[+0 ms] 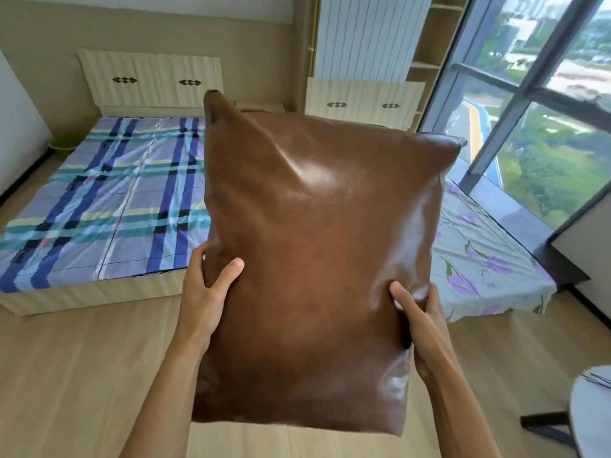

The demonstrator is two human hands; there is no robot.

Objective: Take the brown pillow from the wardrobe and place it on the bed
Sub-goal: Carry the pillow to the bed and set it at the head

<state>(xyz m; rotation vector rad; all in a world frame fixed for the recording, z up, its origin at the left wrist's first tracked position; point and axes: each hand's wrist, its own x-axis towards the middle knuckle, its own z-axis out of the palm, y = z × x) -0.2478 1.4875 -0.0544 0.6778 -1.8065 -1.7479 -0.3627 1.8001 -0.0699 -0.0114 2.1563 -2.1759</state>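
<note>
A large shiny brown pillow (317,252) fills the middle of the view, held upright in the air in front of me. My left hand (206,292) grips its left edge, thumb across the front. My right hand (418,325) pinches its right edge lower down. Beyond the pillow on the left lies a bed with a blue plaid sheet (105,193) and a cream headboard. A second bed with a grey sheet printed with purple flowers (479,259) shows to the right, mostly hidden by the pillow. No wardrobe is in view.
Light wooden floor (82,375) stretches between me and the beds. A tall window with dark frames (515,104) runs along the right. A round white table edge (591,414) sits at the bottom right. Open shelves (433,61) stand by the window.
</note>
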